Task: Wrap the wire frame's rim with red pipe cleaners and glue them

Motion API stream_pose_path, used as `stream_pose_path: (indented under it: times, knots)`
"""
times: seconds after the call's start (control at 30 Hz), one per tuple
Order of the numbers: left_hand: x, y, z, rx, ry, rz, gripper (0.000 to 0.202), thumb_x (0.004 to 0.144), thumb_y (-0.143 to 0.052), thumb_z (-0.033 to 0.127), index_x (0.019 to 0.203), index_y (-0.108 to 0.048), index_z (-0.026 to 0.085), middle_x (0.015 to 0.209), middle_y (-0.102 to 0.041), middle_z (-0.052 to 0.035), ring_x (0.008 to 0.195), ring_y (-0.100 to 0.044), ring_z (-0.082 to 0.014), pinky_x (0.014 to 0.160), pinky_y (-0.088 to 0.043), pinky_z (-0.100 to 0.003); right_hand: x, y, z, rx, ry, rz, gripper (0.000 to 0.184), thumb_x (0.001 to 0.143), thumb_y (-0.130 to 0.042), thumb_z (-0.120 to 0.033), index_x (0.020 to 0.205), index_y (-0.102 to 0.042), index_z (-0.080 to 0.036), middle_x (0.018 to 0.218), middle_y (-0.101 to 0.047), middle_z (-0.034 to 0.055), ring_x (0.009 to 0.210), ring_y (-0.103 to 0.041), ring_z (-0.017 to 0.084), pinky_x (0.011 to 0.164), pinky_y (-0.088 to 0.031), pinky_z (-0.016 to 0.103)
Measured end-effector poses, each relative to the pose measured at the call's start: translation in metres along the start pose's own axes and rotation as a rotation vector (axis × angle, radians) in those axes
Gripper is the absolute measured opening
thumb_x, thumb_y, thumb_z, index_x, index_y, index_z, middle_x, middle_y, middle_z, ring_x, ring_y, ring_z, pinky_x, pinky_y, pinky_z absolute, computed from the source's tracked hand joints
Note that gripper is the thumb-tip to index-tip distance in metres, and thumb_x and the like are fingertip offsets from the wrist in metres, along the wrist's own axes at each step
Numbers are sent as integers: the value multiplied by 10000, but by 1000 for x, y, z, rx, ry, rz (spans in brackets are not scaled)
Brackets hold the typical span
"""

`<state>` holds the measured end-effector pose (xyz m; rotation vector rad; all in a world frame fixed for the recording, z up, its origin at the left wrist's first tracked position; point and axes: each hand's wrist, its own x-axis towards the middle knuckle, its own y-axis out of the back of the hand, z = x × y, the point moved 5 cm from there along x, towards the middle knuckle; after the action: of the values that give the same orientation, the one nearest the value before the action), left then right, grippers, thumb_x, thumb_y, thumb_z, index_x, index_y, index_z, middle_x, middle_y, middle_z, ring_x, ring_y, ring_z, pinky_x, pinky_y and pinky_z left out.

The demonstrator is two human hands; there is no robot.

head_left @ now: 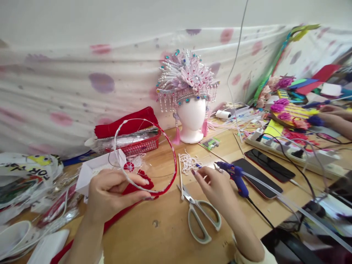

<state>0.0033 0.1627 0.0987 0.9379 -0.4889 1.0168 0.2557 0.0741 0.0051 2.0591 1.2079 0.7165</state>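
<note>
My left hand [110, 196] pinches the lower edge of a hoop [175, 161], a thin ring held upright, part wrapped in white and part in red. A red fabric strip [115, 217] trails below it toward the lower left. My right hand [216, 187] is beside a small heap of pearl bead string [187, 162], thumb and index tips close together; whatever may be between them is too small to make out. Scissors [203, 220] lie partly spread below that hand, next to a thin white stick [181, 179]. A blue glue gun [235, 176] rests to the right.
A white mannequin head [191, 117] wears a pink beaded headdress [189, 75] at the back. Left stand a red basket [143, 144] and a white box [85, 174]. Right are two phones [260, 179], a power strip [253, 141], cords and another person's hand [334, 113].
</note>
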Motion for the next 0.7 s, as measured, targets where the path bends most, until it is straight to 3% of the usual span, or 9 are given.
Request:
stream_pose_path:
  times: [0.1,0.2,0.33,0.47,0.57,0.63,0.7]
  knots:
    - [2,-2,5,48,-56,-32,198,735,-883,388,774,-753,244,472,-578,69,353,-270,-46,329,-190,-233,15,-29,-3,-120,-36,-121,236,988,-510,-286,842,-656,-172,840,-751,104,774,-689,241,655,-413,307]
    - [7,-1,15,181,-167,2,209,740,-877,393,720,-725,251,519,-646,95,316,-327,-38,334,-304,-214,25,-57,-10,-124,-23,-179,146,934,-552,-199,992,-664,-124,865,-760,157,792,-705,281,639,-401,314]
    - [6,6,25,312,-262,104,215,755,-867,370,687,-698,255,508,-655,119,299,-403,-50,413,-454,-225,32,-73,-12,-76,-8,-237,336,815,-557,-61,1141,-640,-67,774,-749,134,747,-698,270,634,-408,305]
    - [-3,10,26,315,-217,135,193,753,-857,367,726,-689,276,538,-691,86,381,-557,-120,436,-485,-288,28,-59,-9,43,6,-267,327,851,-459,-109,1095,-675,-122,688,-704,42,695,-670,202,665,-457,284]
    - [-10,10,23,340,-112,143,154,782,-828,349,755,-682,308,562,-695,72,419,-571,-154,462,-485,-338,17,-35,-3,240,27,-285,364,955,-361,-230,1081,-694,-153,770,-703,44,660,-649,177,625,-501,286]
    - [-13,9,20,360,-83,121,103,856,-754,343,772,-698,327,574,-697,61,450,-592,-173,485,-492,-361,6,-16,-1,582,69,-278,344,973,-440,-353,1097,-703,-168,823,-707,59,673,-651,184,607,-529,299]
    - [-16,6,13,306,-30,34,156,924,-664,354,781,-728,341,552,-673,44,449,-577,-177,459,-461,-362,-4,5,4,751,111,-197,277,935,-595,-424,1062,-708,-206,845,-722,60,736,-681,200,632,-552,303]
